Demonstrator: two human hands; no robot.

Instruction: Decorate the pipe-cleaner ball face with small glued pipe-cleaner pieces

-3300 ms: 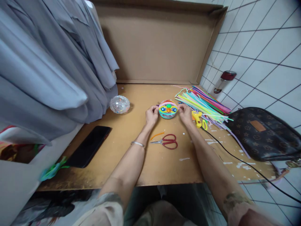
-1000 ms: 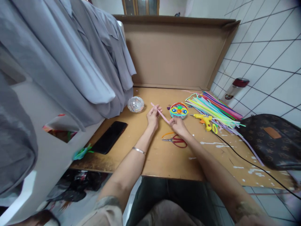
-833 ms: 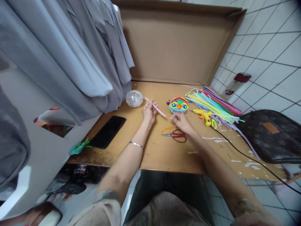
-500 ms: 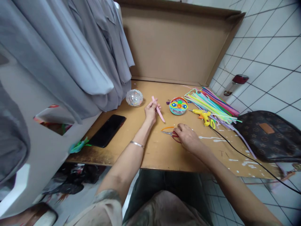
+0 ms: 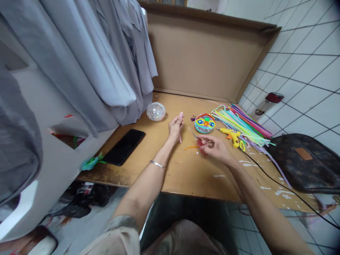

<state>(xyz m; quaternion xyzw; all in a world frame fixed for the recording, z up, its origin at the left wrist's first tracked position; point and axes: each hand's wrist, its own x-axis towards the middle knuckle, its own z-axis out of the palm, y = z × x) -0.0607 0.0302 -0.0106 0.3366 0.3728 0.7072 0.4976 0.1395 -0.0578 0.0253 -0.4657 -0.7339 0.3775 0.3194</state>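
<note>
My left hand (image 5: pixel 175 128) is closed round a flat pink strip (image 5: pixel 181 139), whose ends stick out above and below the fingers. A pair of red-handled scissors (image 5: pixel 199 142) is in my right hand (image 5: pixel 214 148), raised a little over the table, the blades pointing up and left and blurred. Under the scissors lies a short orange strip (image 5: pixel 190 147). Just behind my right hand stands a round clear piece with a colourful face-like front (image 5: pixel 204 123). A clear faceted ball (image 5: pixel 156 111) rests beyond my left hand, apart from it.
A yellow glue gun (image 5: pixel 232 136) with a black cord lies to the right, before a heap of coloured pipe cleaners (image 5: pixel 244 122). A brown patterned bag (image 5: pixel 305 163) sits at the right edge, a black phone (image 5: pixel 124 147) at the left. Cardboard (image 5: pixel 207 56) stands behind.
My right hand has lifted the scissors off the table, turning the blades upward. The pink strip in my left hand has swung more upright. The whole view has shifted slightly.
</note>
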